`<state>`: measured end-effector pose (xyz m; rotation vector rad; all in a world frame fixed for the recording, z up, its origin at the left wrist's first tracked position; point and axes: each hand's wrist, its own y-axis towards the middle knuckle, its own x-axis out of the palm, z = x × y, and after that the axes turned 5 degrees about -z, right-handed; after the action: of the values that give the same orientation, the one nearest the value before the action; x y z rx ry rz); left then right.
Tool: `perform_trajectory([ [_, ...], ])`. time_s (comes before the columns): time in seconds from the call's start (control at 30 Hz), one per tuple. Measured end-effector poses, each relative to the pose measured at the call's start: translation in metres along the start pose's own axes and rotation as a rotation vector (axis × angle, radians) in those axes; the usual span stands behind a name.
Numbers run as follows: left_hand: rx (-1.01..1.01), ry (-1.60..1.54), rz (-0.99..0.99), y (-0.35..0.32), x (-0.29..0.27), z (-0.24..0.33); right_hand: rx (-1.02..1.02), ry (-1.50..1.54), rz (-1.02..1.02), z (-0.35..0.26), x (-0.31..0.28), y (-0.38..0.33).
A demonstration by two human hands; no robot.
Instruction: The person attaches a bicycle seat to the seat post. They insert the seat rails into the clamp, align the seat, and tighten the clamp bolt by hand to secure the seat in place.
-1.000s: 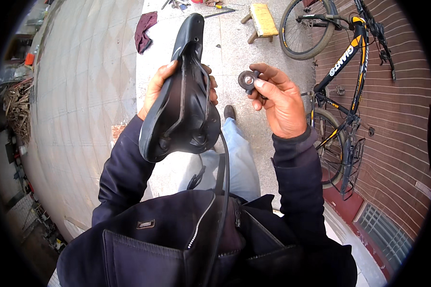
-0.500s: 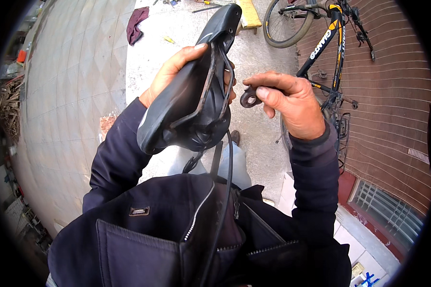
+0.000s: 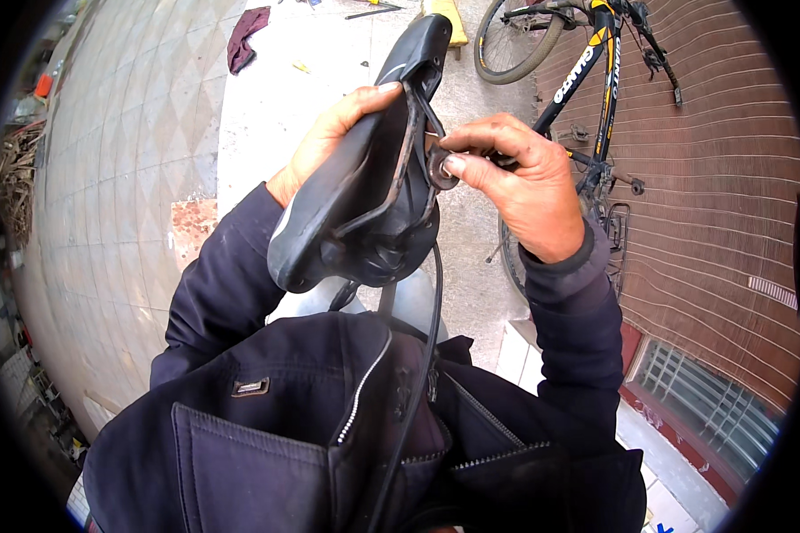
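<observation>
A black bicycle saddle point(image 3: 329, 213) is held up on its side, with its underside and metal rails point(image 3: 404, 178) turned to the right. My left hand point(image 3: 324, 133) is closed round it, thumb on the near edge; the saddle hides most of the fingers. Between thumb and forefinger of my right hand point(image 3: 529, 186) is a small dark, ring-shaped saddle clamp piece point(image 3: 437, 166). The piece lies against the right-hand rail, though the fingers partly cover where they meet.
A black and yellow bicycle point(image 3: 587, 75) stands at the right by a brown ribbed wall point(image 3: 702, 169). On the ground ahead lie a dark red cloth point(image 3: 244, 40) and some tools point(image 3: 373, 11). A yellow-topped stool point(image 3: 456, 27) is beyond the saddle. A black cord point(image 3: 432, 320) hangs down my front.
My right hand has moved left, bringing the clamp piece from beside the saddle to its rail. The saddle has shifted slightly to the right in my left hand.
</observation>
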<state>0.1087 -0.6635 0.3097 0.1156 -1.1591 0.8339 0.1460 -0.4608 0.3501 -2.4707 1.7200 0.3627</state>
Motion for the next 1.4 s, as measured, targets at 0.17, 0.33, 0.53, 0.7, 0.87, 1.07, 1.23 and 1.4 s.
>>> perform_trajectory([
  [0.17, 0.038, 0.007, -0.033, 0.027, 0.019, -0.028, 0.165, -0.028, 0.148, 0.003, -0.029, -0.026],
  [0.33, 0.067, 0.053, 0.015, 0.041, 0.046, -0.046, 0.275, 0.059, 0.194, 0.001, -0.052, -0.044],
  [0.53, 0.092, 0.028, 0.098, 0.048, 0.068, -0.068, 0.246, -0.071, 0.161, 0.011, -0.072, -0.063],
  [0.7, 0.100, 0.104, 0.085, 0.051, 0.074, -0.073, 0.323, 0.111, 0.185, 0.007, -0.073, -0.074],
  [0.87, 0.065, 0.188, 0.002, 0.044, 0.077, -0.068, 0.382, 0.199, 0.233, -0.004, -0.065, -0.079],
  [1.07, 0.057, 0.144, 0.064, 0.031, 0.085, -0.061, 0.364, 0.282, 0.379, -0.012, -0.035, -0.082],
  [1.23, 0.053, 0.109, 0.045, 0.020, 0.077, -0.059, 0.249, 0.463, 0.606, -0.008, 0.003, -0.082],
  [1.4, 0.075, 0.109, -0.006, 0.006, 0.075, -0.057, 0.152, 0.554, 0.555, 0.004, 0.017, -0.096],
])
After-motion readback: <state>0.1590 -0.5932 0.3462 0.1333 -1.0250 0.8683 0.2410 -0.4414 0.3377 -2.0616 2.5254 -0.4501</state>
